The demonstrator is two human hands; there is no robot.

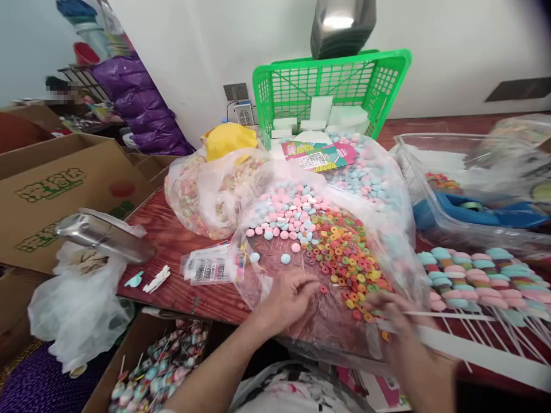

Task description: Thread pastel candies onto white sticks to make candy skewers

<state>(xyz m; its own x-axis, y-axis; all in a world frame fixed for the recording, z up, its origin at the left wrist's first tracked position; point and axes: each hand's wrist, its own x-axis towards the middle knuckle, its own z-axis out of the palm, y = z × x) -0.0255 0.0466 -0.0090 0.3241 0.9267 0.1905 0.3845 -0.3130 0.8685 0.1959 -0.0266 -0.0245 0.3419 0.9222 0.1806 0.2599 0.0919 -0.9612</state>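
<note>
Head view: your left hand lies palm-down on the clear bag, fingers loosely curled and gripping nothing, tips just beside a red ring at the edge of the ring candies. Your right hand is blurred, fingers closed around a thin white stick. Pink-and-blue tablets sit behind the rings. Finished skewers lie on the right of the wooden table, with a green basket by the wall and a cardboard box on the left.
</note>
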